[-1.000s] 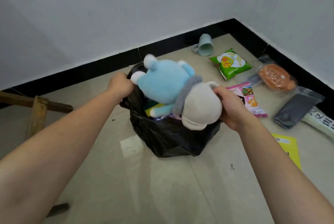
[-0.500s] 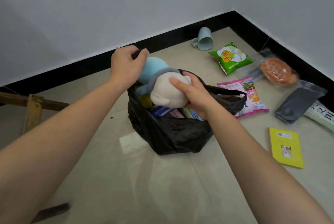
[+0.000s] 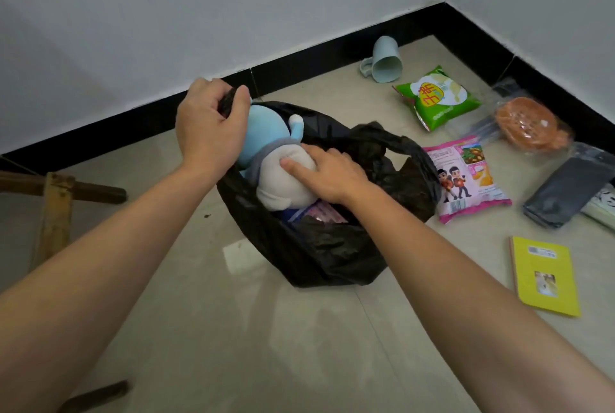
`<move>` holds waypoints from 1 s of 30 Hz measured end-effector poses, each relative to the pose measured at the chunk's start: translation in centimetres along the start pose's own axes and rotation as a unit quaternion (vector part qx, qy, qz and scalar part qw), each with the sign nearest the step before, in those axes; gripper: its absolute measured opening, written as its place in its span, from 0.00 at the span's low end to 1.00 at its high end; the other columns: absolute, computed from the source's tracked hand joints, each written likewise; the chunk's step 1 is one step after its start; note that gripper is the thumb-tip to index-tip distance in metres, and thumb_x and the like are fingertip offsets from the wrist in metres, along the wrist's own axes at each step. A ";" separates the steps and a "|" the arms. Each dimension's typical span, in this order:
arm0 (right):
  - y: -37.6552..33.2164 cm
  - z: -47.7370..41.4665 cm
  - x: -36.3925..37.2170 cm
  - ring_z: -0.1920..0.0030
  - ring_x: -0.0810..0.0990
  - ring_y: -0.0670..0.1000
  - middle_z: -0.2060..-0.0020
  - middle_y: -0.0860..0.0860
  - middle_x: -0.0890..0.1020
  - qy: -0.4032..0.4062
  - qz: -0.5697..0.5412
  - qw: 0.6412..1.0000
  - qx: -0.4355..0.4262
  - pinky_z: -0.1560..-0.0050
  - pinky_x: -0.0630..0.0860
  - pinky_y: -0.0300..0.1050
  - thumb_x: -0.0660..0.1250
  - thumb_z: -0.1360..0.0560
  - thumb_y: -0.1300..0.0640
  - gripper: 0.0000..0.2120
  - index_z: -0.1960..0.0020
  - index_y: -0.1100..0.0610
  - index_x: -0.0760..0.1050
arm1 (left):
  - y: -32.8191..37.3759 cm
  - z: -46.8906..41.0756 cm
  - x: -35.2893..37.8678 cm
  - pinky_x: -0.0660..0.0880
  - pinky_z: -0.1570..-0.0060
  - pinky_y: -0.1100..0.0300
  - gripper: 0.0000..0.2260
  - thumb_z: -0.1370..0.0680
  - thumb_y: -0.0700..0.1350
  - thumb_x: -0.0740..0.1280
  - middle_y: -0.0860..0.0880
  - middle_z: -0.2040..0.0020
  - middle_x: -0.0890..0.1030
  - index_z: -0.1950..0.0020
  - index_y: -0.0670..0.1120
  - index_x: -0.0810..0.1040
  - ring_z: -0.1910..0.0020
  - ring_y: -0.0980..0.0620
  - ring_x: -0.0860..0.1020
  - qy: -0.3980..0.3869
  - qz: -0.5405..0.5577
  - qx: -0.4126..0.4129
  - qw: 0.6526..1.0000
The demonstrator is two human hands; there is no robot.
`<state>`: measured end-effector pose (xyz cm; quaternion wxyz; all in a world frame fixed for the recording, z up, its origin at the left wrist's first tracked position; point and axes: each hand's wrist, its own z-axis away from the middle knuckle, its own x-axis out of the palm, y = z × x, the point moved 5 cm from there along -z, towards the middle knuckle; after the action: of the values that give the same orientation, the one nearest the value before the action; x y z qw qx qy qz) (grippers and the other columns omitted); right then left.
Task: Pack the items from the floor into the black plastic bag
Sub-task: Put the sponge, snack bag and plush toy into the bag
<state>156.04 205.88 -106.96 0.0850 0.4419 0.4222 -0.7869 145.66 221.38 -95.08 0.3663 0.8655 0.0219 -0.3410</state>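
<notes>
The black plastic bag (image 3: 319, 256) stands open on the tiled floor. A blue and cream plush toy (image 3: 273, 143) lies in its mouth on top of other packets. My left hand (image 3: 209, 126) is shut on the bag's far-left handle and holds it up. My right hand (image 3: 327, 173) rests flat on the toy's cream part, fingers spread. On the floor to the right lie a green snack bag (image 3: 436, 98), a pink snack packet (image 3: 466, 176), a wrapped orange bun (image 3: 529, 124), a dark grey pouch (image 3: 565, 193) and a yellow booklet (image 3: 544, 274).
A pale blue mug (image 3: 384, 59) lies on its side near the corner. Black skirting runs along both walls. A wooden frame (image 3: 53, 199) stands at the left, and a dark stick (image 3: 96, 396) lies at the lower left. A white package (image 3: 602, 209) touches the right edge.
The plush toy went from above the bag down into it. My left hand lifted the bag's handle up and back. My right hand now lies flat on the toy.
</notes>
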 end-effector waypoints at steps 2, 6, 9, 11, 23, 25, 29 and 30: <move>0.1 0.0 -1.5 0.40 0.74 0.57 0.41 0.54 0.76 0.037 0.027 0.998 -0.038 0.40 0.70 0.57 0.43 0.26 0.24 0.36 0.35 0.41 0.76 | 0.2 -0.5 0.6 0.63 0.59 0.62 0.12 0.22 0.52 0.64 0.49 0.56 0.70 0.61 0.48 0.70 0.58 0.54 0.69 -0.016 -0.036 0.010 0.999; 0.5 0.9 -4.8 0.39 0.72 0.58 0.39 0.56 0.75 0.361 0.186 0.909 -0.093 0.42 0.65 0.55 0.53 0.19 0.40 0.22 0.35 0.50 0.76 | 1.2 0.5 3.7 0.63 0.53 0.57 0.10 0.24 0.55 0.66 0.49 0.51 0.71 0.56 0.49 0.71 0.50 0.51 0.69 -0.153 -0.131 0.116 0.973; 3.0 -0.6 -3.8 0.31 0.68 0.62 0.32 0.59 0.72 0.211 0.311 0.927 -0.008 0.31 0.59 0.61 0.60 0.22 0.42 0.26 0.28 0.54 0.68 | 1.1 2.5 6.3 0.65 0.41 0.50 0.21 0.25 0.62 0.64 0.46 0.40 0.74 0.40 0.48 0.72 0.39 0.46 0.71 -0.245 -0.230 0.174 0.925; 4.6 -0.6 -4.3 0.40 0.77 0.61 0.42 0.58 0.79 0.184 0.325 0.928 0.026 0.38 0.69 0.56 0.59 0.19 0.47 0.17 0.36 0.55 0.75 | 0.7 3.1 7.0 0.59 0.31 0.46 0.31 0.25 0.66 0.62 0.44 0.34 0.73 0.31 0.46 0.66 0.32 0.45 0.69 -0.272 -0.227 0.152 0.923; 8.7 1.8 -12.9 0.46 0.79 0.60 0.48 0.57 0.84 0.382 -0.020 0.921 0.066 0.51 0.73 0.49 0.61 0.21 0.50 0.13 0.43 0.54 0.80 | 0.0 8.1 11.5 0.39 0.27 0.38 0.34 0.25 0.73 0.45 0.41 0.23 0.60 0.29 0.54 0.69 0.22 0.41 0.50 -0.261 -0.311 0.137 0.903; 9.7 2.4 -11.9 0.48 0.81 0.57 0.49 0.54 0.84 0.337 -0.041 0.939 0.047 0.48 0.76 0.50 0.64 0.22 0.49 0.12 0.43 0.52 0.81 | -0.1 7.7 12.5 0.37 0.28 0.38 0.35 0.25 0.73 0.43 0.40 0.22 0.59 0.30 0.54 0.70 0.22 0.41 0.49 -0.265 -0.314 0.102 0.906; 11.8 4.7 -11.7 0.57 0.79 0.47 0.59 0.45 0.81 0.313 -0.078 0.946 0.046 0.55 0.74 0.44 0.64 0.26 0.34 0.19 0.46 0.46 0.81 | 0.8 6.2 14.0 0.40 0.27 0.36 0.35 0.25 0.72 0.44 0.39 0.24 0.62 0.32 0.53 0.74 0.22 0.40 0.51 -0.251 -0.318 0.067 0.912; 12.7 5.6 -11.9 0.58 0.78 0.46 0.61 0.44 0.80 0.320 -0.091 0.941 0.058 0.57 0.72 0.43 0.61 0.26 0.31 0.20 0.49 0.46 0.80 | 1.3 6.3 14.2 0.41 0.27 0.36 0.34 0.25 0.71 0.45 0.39 0.25 0.63 0.33 0.52 0.75 0.22 0.40 0.52 -0.240 -0.319 0.067 0.914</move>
<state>166.02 190.93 -103.89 -0.1518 0.6345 0.4193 -0.6313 153.35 213.32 -106.02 0.1731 0.7272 0.1856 -0.6377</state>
